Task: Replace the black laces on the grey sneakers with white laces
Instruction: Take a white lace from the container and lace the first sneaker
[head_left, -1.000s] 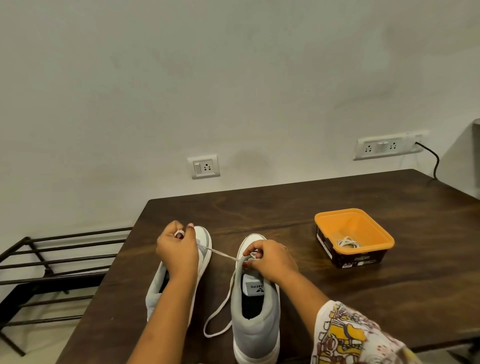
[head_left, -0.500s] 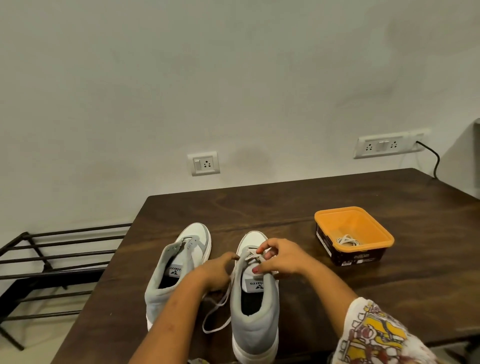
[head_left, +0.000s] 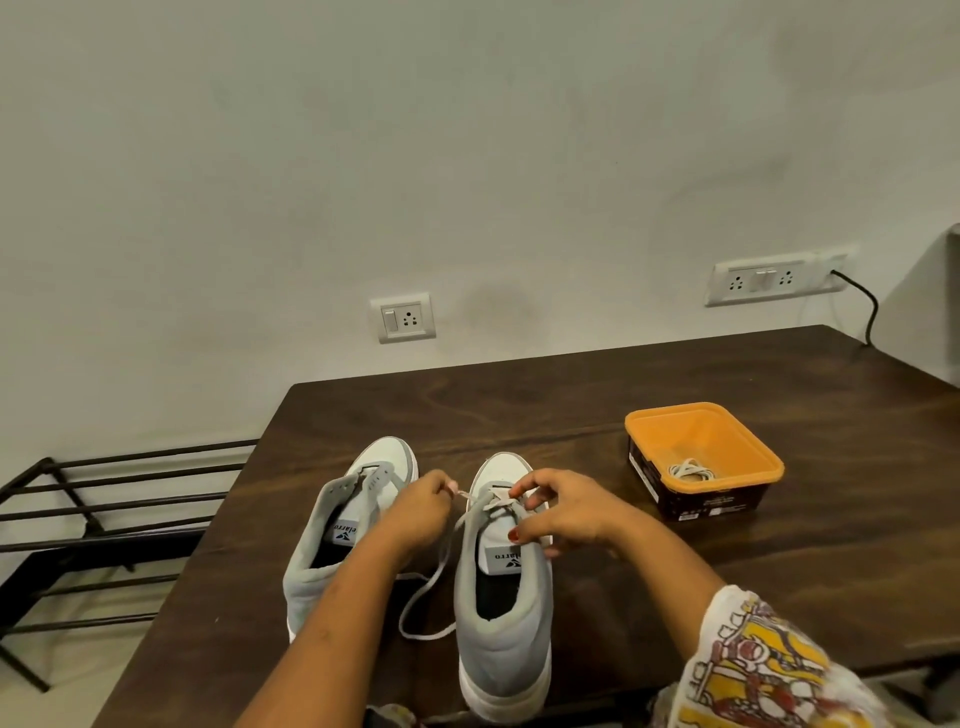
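Grey sneakers, pair, on dark wooden worktop (head_left: 597, 395); one part-laced in white
Laced sneaker (head_left: 506, 639): toe away from the wearer, white lace (head_left: 434, 587) through the front eyelets, loose end looped on the worktop between the pair. Left hand (head_left: 423, 506): fingers curled, pinching the lace just left of the eyelets. Right hand (head_left: 566, 512): fingertips pinching the lace over the eyelets. Second sneaker (head_left: 332, 525): just beside, left. Orange tub (head_left: 704, 421): well apart, right, holding a coiled lace (head_left: 693, 470)
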